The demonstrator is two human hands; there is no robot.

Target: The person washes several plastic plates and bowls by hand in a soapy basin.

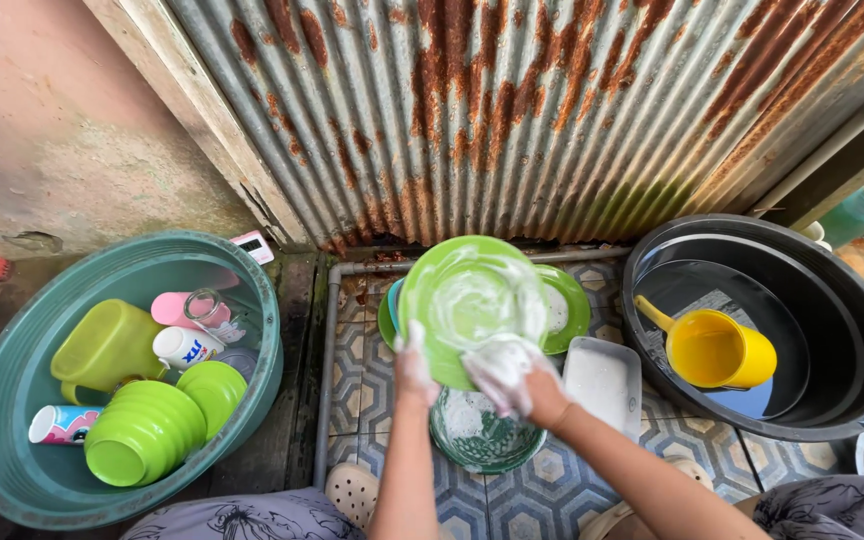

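A rusty corrugated metal wall (512, 110) backs a patterned tile floor (552, 470). The teal basin (12, 400) on the left holds stacked green bowls (147, 430), a yellow-green jug (107, 345) and cups; the black tub (852, 330) on the right holds water and a yellow scoop (717, 350). Over a soapy bowl (477, 430), the left hand (414, 365) grips the lower edge of an upright, sudsy green plate (467, 300), while the right hand (512, 375), foam-covered, presses a sponge against its face.
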